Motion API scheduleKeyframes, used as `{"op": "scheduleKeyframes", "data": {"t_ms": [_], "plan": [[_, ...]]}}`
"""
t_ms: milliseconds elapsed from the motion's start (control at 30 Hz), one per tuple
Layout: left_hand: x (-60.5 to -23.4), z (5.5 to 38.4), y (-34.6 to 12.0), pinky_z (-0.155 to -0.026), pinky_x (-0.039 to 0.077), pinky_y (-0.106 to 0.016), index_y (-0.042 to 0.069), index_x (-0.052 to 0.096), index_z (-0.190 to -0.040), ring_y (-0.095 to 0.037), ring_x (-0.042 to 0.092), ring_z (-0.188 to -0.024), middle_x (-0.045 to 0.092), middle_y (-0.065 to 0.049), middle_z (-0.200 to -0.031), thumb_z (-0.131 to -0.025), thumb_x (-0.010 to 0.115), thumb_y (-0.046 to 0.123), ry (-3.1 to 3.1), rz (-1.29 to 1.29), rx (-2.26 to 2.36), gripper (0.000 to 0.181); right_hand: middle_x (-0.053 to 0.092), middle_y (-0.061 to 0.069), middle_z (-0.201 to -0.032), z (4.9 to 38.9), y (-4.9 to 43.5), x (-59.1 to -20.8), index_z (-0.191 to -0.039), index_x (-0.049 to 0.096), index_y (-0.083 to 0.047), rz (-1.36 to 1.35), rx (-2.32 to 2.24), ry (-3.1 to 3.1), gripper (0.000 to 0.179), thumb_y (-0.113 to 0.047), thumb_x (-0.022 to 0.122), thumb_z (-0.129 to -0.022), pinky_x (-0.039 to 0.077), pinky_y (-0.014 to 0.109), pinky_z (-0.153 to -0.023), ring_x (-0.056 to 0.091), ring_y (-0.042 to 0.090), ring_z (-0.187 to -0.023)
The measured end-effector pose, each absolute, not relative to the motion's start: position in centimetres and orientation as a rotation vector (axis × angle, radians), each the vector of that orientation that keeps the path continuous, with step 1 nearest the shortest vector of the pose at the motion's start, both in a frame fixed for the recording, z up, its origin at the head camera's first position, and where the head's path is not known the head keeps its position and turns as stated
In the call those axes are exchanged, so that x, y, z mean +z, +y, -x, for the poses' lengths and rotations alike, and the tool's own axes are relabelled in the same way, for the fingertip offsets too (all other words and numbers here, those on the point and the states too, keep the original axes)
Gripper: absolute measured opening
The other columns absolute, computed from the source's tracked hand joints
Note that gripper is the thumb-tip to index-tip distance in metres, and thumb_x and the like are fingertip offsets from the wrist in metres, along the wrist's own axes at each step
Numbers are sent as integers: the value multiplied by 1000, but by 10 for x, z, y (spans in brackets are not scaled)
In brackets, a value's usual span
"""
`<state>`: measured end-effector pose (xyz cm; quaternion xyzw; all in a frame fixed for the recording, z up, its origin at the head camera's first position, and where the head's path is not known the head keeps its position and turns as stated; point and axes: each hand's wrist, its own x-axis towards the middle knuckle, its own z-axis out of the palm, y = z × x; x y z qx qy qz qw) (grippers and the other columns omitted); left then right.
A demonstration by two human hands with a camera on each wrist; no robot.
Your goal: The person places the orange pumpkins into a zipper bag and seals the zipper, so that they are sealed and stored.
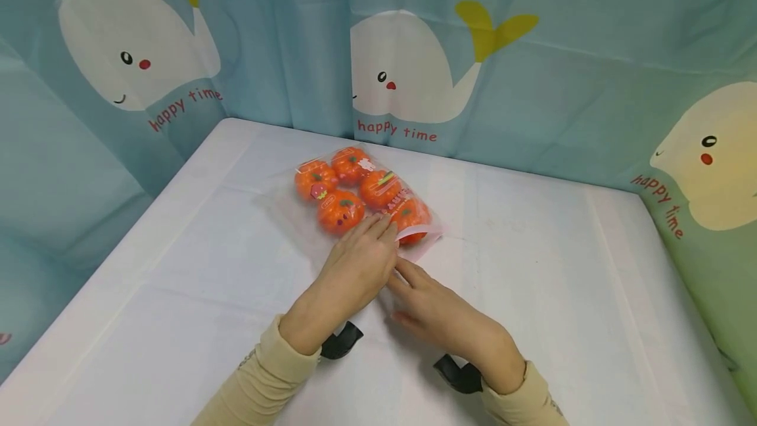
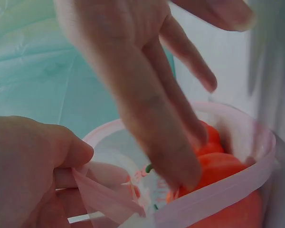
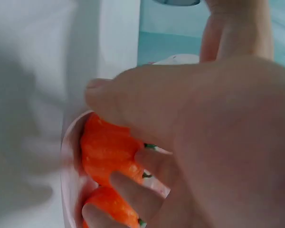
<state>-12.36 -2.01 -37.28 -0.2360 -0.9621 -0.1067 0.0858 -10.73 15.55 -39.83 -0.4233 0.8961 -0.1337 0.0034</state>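
Observation:
A clear zip bag (image 1: pixel 290 209) with a pink-edged mouth lies on the table, printed with small cartoons. Inside are several small orange toy pumpkins (image 1: pixel 341 212) with green stems. My left hand (image 1: pixel 361 261) lies over the near side of the bag; in the left wrist view its thumb and fingers pinch the pink rim (image 2: pixel 213 202), which gapes in a loop. My right hand (image 1: pixel 440 314) reaches in from the right, fingers (image 3: pixel 137 194) spread and mostly straight at the pumpkins (image 3: pixel 109 152) just inside the mouth. Its thumb stays apart, above the rim.
A white cloth covers the table (image 1: pixel 562 294). Behind and at both sides hangs a blue-green curtain (image 1: pixel 284 51) printed with whales. Black wrist mounts (image 1: pixel 342 340) sit at the inner side of both wrists, below beige sleeves (image 1: pixel 266 373).

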Motion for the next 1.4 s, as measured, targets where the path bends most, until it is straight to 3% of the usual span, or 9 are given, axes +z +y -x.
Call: {"op": "scheduleKeyframes", "data": {"t_ms": [200,400,667,900,1067,1167,1400], "plan": [[-375,124,-19,-113,42,-39,0,61,-131,-27,54,-133,62,-12,-136,-97,61,16,-2818,690,-368,38,41,18,-152,110,157,-398,-149,39,-1,1233,-502,2855,70,-8,73,-88,48,41,-105,47,31,-138],[-376,123,-17,-113,42,-41,0,62,-129,-28,54,-132,62,-13,-136,-97,61,17,-2800,691,-360,37,33,22,-157,111,159,-405,-152,30,4,1178,-498,2802,77,-8,72,-88,41,45,-112,37,35,-144],[-377,118,-8,-114,40,-43,-2,59,-130,-30,52,-135,60,-15,-137,-89,69,7,-2776,772,-216,43,40,17,-151,110,155,-409,-144,41,3,1298,-518,2784,67,-9,73,-87,40,44,-113,39,31,-142],[-379,124,-15,-114,40,-39,-3,67,-120,-28,56,-131,65,-13,-131,-90,68,5,-2701,834,-115,32,31,17,-159,113,155,-408,-152,31,0,1215,-497,2758,76,-11,71,-89,40,44,-113,36,33,-145],[-376,127,-22,-113,42,-41,-2,67,-123,-31,56,-130,64,-15,-133,-95,63,13,-2795,777,-323,33,24,20,-162,117,164,-406,-154,27,1,1113,-518,2708,77,-10,68,-90,42,48,-111,35,36,-145],[-375,126,-28,-112,42,-45,-3,61,-130,-34,56,-130,61,-18,-137,-97,61,18,-2835,715,-525,40,29,21,-160,119,171,-403,-152,32,4,1071,-518,2699,72,-11,68,-91,41,49,-111,36,36,-145],[-379,122,-44,-111,43,-45,-2,59,-134,-33,54,-132,59,-18,-139,-91,71,23,-2819,755,-537,51,41,23,-152,127,191,-398,-146,42,5,890,-570,2727,60,-11,66,-93,41,52,-110,43,38,-140]]}}
